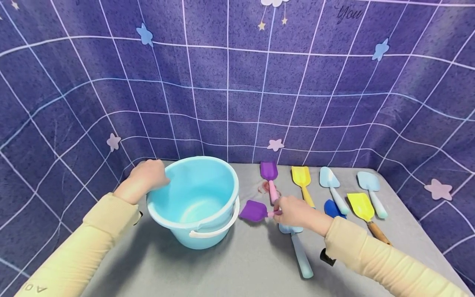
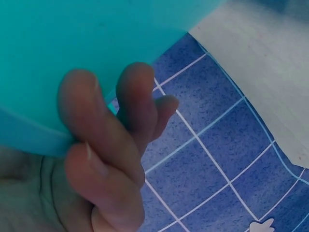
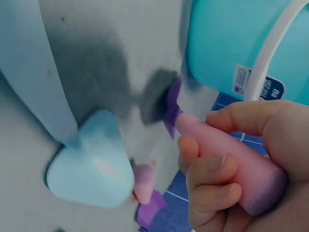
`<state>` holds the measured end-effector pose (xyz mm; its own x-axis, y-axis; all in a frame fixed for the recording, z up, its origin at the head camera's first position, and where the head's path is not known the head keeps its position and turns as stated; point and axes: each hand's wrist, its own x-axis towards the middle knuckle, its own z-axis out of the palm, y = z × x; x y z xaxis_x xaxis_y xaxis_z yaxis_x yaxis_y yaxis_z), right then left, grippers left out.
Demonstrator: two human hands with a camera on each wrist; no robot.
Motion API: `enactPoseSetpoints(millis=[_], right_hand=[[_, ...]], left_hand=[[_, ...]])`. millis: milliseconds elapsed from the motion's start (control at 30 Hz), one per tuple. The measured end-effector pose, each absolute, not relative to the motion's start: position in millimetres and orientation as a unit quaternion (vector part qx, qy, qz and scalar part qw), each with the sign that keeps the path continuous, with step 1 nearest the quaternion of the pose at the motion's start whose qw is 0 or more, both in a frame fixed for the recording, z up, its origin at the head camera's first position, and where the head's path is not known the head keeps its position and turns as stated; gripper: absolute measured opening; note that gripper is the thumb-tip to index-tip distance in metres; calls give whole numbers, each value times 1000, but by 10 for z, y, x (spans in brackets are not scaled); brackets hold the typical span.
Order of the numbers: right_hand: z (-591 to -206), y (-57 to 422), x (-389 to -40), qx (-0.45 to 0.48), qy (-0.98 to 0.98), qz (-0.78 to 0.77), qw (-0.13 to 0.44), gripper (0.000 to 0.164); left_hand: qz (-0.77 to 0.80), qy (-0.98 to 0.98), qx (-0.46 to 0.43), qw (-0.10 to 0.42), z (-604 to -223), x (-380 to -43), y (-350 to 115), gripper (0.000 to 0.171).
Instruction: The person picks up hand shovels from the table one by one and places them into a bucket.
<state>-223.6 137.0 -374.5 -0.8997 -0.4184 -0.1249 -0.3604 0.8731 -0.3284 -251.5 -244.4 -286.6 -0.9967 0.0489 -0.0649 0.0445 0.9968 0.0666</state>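
Observation:
A light blue bucket (image 1: 200, 231) with a white handle stands on the grey table, tilted a little. My left hand (image 1: 145, 177) grips its rim on the left side; the curled fingers (image 2: 104, 121) lie against the bucket wall in the left wrist view. To the right of the bucket, my right hand (image 1: 295, 212) holds a toy shovel with a purple blade (image 1: 254, 210) by its pink handle (image 3: 227, 157). The blade is just above the table, as its shadow shows. Under that hand lies a light blue shovel (image 1: 301, 255), its blade partly hidden.
Behind the right hand lies another purple shovel (image 1: 269, 171) with a pink handle. Farther right are a yellow shovel (image 1: 301, 176), light blue shovels (image 1: 328, 178), a blue blade (image 1: 332, 208) and a yellow shovel with a brown handle (image 1: 361, 206). A blue gridded cloth (image 1: 245, 103) hangs around the table.

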Motion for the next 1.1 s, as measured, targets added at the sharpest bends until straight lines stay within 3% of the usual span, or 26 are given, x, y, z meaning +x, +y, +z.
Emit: enactPoseSetpoints(millis=[333, 1100], right_hand=[[-3434, 1466, -2298, -295, 950, -94, 48, 9], [-2184, 1300, -2393, -333, 941, -56, 13, 16]], left_hand=[[42, 998, 21, 39, -2872, -2529, -2446, 15], [44, 998, 27, 44, -2899, -2535, -2459, 19]])
